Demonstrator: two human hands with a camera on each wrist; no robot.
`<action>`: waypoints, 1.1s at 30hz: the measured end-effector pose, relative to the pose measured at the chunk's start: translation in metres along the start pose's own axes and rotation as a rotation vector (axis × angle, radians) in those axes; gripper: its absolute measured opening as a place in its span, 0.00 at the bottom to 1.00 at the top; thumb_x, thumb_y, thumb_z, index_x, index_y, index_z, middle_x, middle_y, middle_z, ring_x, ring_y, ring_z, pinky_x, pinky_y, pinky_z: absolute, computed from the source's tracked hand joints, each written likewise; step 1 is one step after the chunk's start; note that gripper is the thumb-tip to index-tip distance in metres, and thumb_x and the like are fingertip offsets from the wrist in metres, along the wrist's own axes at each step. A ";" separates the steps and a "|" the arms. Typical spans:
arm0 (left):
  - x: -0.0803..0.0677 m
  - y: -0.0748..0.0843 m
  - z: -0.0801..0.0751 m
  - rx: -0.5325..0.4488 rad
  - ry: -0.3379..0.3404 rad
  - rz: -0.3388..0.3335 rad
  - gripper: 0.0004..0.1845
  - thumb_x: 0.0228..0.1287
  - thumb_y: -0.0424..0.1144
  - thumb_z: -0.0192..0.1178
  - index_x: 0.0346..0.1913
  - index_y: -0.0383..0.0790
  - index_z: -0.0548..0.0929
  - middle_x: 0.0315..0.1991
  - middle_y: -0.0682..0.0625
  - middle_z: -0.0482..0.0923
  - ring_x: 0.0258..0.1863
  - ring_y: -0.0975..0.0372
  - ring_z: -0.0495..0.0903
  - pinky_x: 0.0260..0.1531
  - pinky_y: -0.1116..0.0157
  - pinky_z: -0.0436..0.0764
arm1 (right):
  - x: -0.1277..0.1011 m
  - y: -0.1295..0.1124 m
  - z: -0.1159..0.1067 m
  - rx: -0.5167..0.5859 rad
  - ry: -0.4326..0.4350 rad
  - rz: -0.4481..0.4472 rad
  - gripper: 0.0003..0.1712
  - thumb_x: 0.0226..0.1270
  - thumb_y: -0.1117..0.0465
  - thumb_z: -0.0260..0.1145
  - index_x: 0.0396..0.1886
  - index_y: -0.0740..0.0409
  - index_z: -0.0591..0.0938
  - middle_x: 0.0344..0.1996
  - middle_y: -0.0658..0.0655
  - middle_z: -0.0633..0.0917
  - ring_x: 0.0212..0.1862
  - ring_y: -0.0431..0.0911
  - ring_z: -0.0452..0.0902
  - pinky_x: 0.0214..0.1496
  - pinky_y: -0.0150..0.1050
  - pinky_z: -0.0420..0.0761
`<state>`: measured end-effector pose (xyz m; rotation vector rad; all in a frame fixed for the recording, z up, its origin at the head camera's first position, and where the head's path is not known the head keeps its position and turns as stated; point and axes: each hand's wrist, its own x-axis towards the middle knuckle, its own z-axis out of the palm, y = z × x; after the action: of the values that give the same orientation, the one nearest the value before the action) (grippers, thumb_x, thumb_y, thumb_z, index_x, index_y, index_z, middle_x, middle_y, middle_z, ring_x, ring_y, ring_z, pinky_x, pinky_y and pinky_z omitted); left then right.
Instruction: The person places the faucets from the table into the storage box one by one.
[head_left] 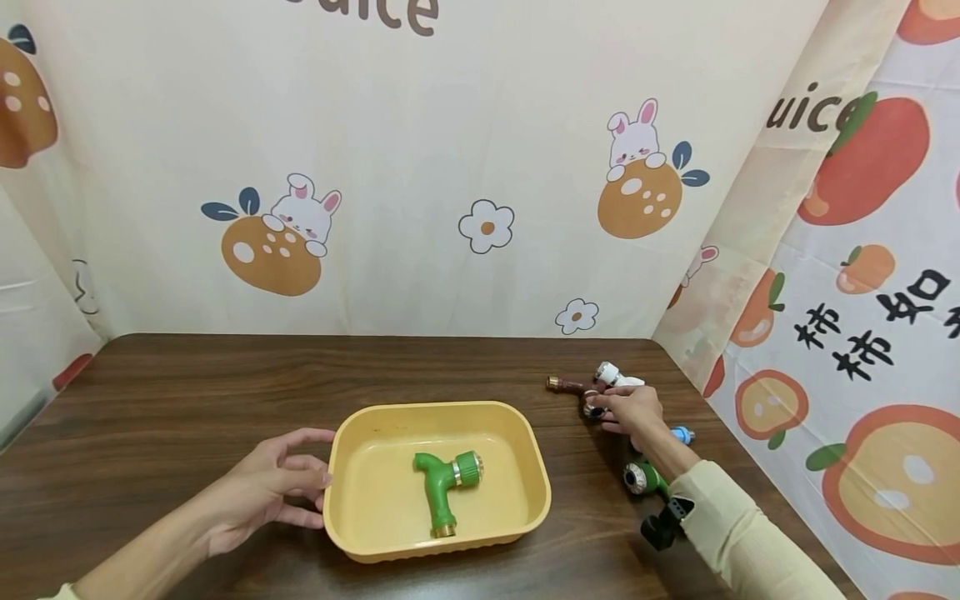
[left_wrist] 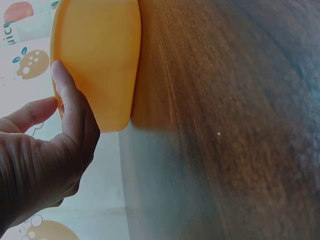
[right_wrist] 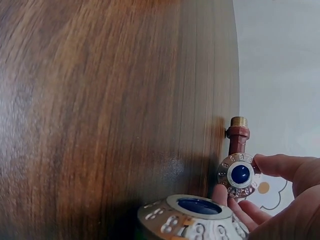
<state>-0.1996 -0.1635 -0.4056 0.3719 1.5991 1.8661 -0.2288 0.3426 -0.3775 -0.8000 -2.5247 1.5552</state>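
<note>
My left hand (head_left: pixel 262 483) touches the left rim of a yellow plastic tray (head_left: pixel 352 546), fingertips against its outer side. In the left wrist view, thumb and finger lie at the edge of the tray (left_wrist: pixel 100 65). Inside the tray rests a green water tap with a brass threaded end (head_left: pixel 438 492). At the right, my right hand (head_left: pixel 633 412) pinches a dark red-brown tap (head_left: pixel 570 386) by its round silver handle. The right wrist view shows thumb and fingers on either side of that handle's blue centre (right_wrist: pixel 240 174); its brass thread points away.
A white tap (head_left: pixel 618 377) lies just beyond the right hand. A blue tap (head_left: pixel 682 434) and another green tap (head_left: pixel 636 478) are partly hidden by the right forearm. A large silver handle (right_wrist: pixel 170 217) fills the right wrist view's foreground. Printed curtains (head_left: pixel 405 167) border the wooden table (head_left: pixel 187 392).
</note>
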 end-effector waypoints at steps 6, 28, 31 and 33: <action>0.000 0.000 0.000 0.001 -0.002 -0.003 0.40 0.72 0.29 0.59 0.77 0.25 0.46 0.41 0.47 0.81 0.38 0.57 0.83 0.42 0.54 0.91 | -0.001 0.001 -0.001 0.013 0.007 -0.013 0.28 0.64 0.61 0.75 0.56 0.76 0.78 0.31 0.54 0.84 0.27 0.39 0.84 0.37 0.38 0.91; 0.000 0.002 0.001 0.000 0.002 -0.002 0.40 0.72 0.29 0.59 0.77 0.25 0.47 0.40 0.47 0.82 0.37 0.57 0.83 0.41 0.54 0.91 | -0.006 -0.002 -0.001 0.144 0.001 -0.036 0.24 0.68 0.65 0.71 0.57 0.75 0.77 0.31 0.50 0.85 0.28 0.40 0.85 0.37 0.40 0.91; 0.000 0.002 0.000 -0.001 0.001 -0.003 0.40 0.72 0.29 0.59 0.77 0.25 0.47 0.40 0.47 0.82 0.38 0.57 0.83 0.42 0.54 0.91 | -0.005 -0.003 0.000 0.193 -0.001 -0.026 0.24 0.68 0.66 0.70 0.58 0.76 0.76 0.34 0.52 0.84 0.29 0.40 0.85 0.41 0.41 0.91; 0.000 0.002 0.000 -0.001 -0.002 -0.002 0.40 0.73 0.29 0.59 0.77 0.25 0.47 0.41 0.46 0.82 0.38 0.57 0.83 0.42 0.54 0.91 | -0.005 -0.004 0.001 0.227 -0.005 -0.023 0.24 0.68 0.67 0.70 0.59 0.77 0.75 0.36 0.53 0.83 0.29 0.39 0.85 0.43 0.41 0.91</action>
<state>-0.1998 -0.1639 -0.4040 0.3716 1.5969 1.8646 -0.2267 0.3380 -0.3739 -0.7354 -2.2951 1.7948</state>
